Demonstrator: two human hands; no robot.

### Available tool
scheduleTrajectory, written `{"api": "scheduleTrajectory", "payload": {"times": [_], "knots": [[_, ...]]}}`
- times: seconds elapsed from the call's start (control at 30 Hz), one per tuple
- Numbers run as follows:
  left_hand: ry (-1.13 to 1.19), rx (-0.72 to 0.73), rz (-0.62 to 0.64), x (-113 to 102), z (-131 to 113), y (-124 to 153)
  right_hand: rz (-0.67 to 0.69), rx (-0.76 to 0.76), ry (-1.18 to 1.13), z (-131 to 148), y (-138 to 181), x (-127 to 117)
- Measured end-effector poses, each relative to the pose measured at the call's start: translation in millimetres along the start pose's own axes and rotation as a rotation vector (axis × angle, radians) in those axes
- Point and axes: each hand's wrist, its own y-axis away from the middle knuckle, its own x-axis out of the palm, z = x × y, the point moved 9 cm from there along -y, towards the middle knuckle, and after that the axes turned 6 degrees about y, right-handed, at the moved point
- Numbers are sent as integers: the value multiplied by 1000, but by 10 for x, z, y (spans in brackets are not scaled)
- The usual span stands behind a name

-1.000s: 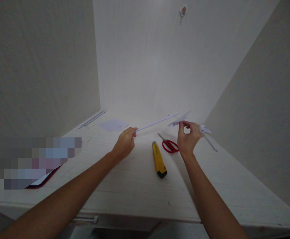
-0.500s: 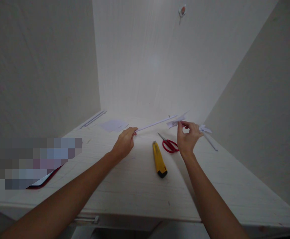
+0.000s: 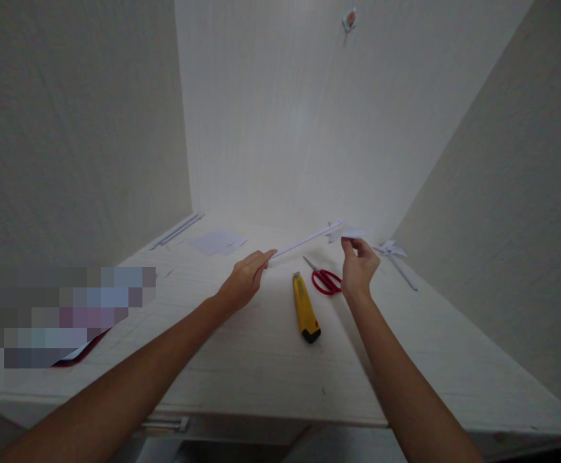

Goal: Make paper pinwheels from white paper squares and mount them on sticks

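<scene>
Nearest you on the desk (image 3: 261, 366) lies the yellow utility knife (image 3: 306, 315), and just beyond it the red scissors (image 3: 326, 281), both untouched and in the same places as a second ago. Your left hand (image 3: 245, 281) has changed. It was curled around the near end of the thin paper stick (image 3: 304, 239), but now the fingers are stretched out with the tips at that end. Whether they pinch the stick or only touch it cannot be told. The stick slants away toward your right hand (image 3: 357, 267), which has sunk a little and pinches a small paper piece (image 3: 351, 233) between thumb and fingertips, close to the stick's far tip. A paper pinwheel (image 3: 390, 249) lies on the desk to the right, apart from that hand. Farther back on the left lie a flat sheet (image 3: 216, 242) and two thin rods (image 3: 177, 229). High on the wall sits a small hook (image 3: 349, 19).
</scene>
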Motion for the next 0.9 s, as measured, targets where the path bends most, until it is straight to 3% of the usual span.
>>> {"api": "scheduleTrajectory", "payload": {"times": [0.27, 0.57, 0.9], "knots": [[-4, -22, 65, 114, 55, 54, 60, 191, -263, -186, 33, 120], [-54, -29, 101, 83, 112, 40, 114, 174, -211, -144, 45, 157], [3, -28, 128, 96, 133, 49, 132, 275, -216, -153, 86, 169]]}}
